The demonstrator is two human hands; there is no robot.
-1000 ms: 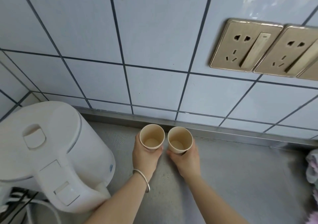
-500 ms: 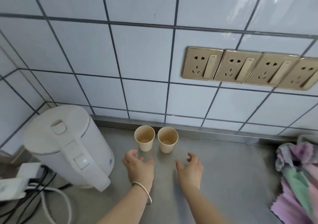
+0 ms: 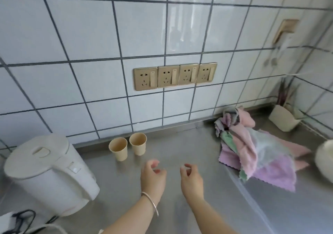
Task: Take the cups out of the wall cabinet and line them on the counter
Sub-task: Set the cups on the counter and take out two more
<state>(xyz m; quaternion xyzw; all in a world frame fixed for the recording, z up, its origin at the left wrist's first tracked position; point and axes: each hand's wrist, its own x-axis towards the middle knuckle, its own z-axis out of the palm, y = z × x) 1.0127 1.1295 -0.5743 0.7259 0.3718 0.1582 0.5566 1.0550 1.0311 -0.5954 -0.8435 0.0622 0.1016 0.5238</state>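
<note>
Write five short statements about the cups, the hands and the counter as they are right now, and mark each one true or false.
1. Two paper cups stand upright side by side near the tiled wall. True.
2. The left hand is gripping a cup. False: it is empty, apart from both cups, fingers loosely curled.
3. The white kettle is to the left of the cups. True.
4. The right hand rests on the pile of cloths. False: it hangs over bare counter, clear of the cloths.
5. A plug sits in one of the four wall sockets. False: all four are unused.
</note>
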